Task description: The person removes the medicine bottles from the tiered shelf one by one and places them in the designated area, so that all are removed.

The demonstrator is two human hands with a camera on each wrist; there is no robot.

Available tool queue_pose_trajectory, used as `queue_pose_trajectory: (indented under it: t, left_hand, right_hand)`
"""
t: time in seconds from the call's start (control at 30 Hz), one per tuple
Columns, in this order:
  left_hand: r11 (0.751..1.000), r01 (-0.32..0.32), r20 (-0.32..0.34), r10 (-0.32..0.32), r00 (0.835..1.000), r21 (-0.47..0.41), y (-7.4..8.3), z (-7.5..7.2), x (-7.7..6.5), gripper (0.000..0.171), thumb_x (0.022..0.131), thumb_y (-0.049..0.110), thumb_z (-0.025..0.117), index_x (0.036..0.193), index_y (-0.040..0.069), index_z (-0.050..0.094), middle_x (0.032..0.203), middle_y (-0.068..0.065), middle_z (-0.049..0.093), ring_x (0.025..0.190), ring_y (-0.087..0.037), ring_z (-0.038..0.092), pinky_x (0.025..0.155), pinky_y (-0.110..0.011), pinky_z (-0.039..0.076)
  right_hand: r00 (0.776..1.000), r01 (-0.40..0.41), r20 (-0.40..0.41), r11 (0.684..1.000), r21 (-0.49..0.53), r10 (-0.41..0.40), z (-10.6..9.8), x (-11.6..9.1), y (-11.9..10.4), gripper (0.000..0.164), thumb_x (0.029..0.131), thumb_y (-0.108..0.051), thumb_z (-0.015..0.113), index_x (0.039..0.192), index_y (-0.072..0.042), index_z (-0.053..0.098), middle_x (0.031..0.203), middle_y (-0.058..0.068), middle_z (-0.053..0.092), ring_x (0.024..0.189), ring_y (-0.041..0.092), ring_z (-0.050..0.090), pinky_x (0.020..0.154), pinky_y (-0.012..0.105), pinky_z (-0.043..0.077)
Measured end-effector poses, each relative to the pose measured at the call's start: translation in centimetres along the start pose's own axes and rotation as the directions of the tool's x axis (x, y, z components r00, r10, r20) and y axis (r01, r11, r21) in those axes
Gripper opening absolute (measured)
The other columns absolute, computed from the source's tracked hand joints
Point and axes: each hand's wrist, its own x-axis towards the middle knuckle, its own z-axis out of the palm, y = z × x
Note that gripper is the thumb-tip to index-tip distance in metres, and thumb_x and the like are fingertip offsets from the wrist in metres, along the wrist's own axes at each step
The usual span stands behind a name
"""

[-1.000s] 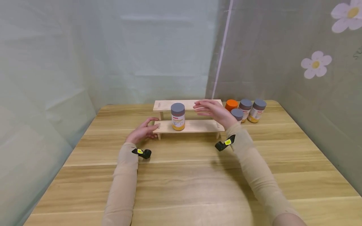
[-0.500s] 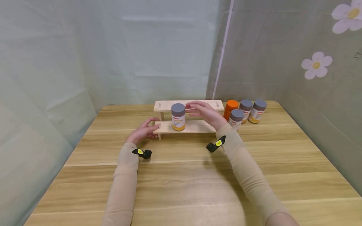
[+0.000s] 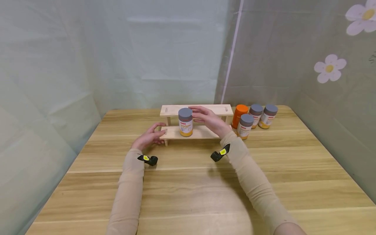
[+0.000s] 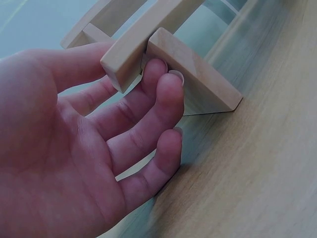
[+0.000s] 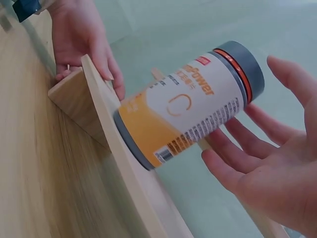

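A two-tier wooden shelf (image 3: 205,132) stands at the back of the table. On its lower step sits an upright supplement bottle (image 3: 185,126) with a grey lid and a white and yellow label. My left hand (image 3: 148,137) holds the shelf's left end, thumb on the board and fingers curled below it, as the left wrist view shows. My right hand (image 3: 211,120) is at the bottle's right side. In the right wrist view its fingers (image 5: 242,144) extend behind the bottle and the thumb stands apart from the lid. Whether those fingertips touch the bottle is hidden.
Right of the shelf stand several more bottles: an orange one (image 3: 240,114), a grey-lidded one (image 3: 245,127) in front, and two grey-lidded ones behind, including the rightmost bottle (image 3: 268,117). The wooden table (image 3: 182,192) extends toward me. Curtains (image 3: 176,55) hang around it.
My right hand has moved left along the shelf to the bottle, bringing the bottles on the right into fuller view. The left hand and the bottle on the shelf have stayed put.
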Motion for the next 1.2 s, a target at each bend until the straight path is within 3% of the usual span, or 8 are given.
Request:
queue_pose_trajectory:
  t: [0.23, 0.9, 1.2]
  left_hand:
    - [1.000, -0.003, 0.003, 0.003, 1.000, -0.002, 0.0, 0.0, 0.0, 0.052, 0.102, 0.027, 0.048, 0.147, 0.013, 0.025, 0.097, -0.002, 0.059, 0.074, -0.012, 0.064, 0.073, -0.028, 0.049]
    - [1.000, -0.007, 0.006, 0.007, 1.000, -0.015, -0.1, 0.2, 0.1, 0.050, 0.103, 0.025, 0.046, 0.146, 0.012, 0.025, 0.092, 0.001, 0.061, 0.072, -0.011, 0.064, 0.071, -0.026, 0.050]
    - [1.000, 0.002, -0.007, -0.003, 1.000, -0.018, 0.0, 0.1, 0.1, 0.049, 0.103, 0.025, 0.048, 0.145, 0.013, 0.027, 0.097, -0.004, 0.060, 0.072, -0.010, 0.064, 0.070, -0.026, 0.050]
  right_hand:
    - [1.000, -0.027, 0.010, 0.999, -0.048, 0.027, 1.2, 0.4, -0.1, 0.050, 0.096, -0.011, 0.059, 0.143, -0.015, 0.044, 0.146, 0.012, 0.045, 0.136, 0.026, 0.042, 0.116, 0.046, 0.028]
    - [0.999, -0.036, -0.043, 0.994, -0.103, 0.031, 2.1, 0.0, -0.6, 0.048, 0.092, -0.008, 0.064, 0.137, -0.012, 0.049, 0.140, 0.013, 0.051, 0.128, 0.025, 0.047, 0.113, 0.047, 0.032]
    - [0.996, -0.006, -0.093, 0.993, -0.116, -0.005, 1.7, -1.0, -2.1, 0.050, 0.090, -0.011, 0.066, 0.138, -0.014, 0.050, 0.141, 0.012, 0.052, 0.129, 0.026, 0.048, 0.115, 0.047, 0.029]
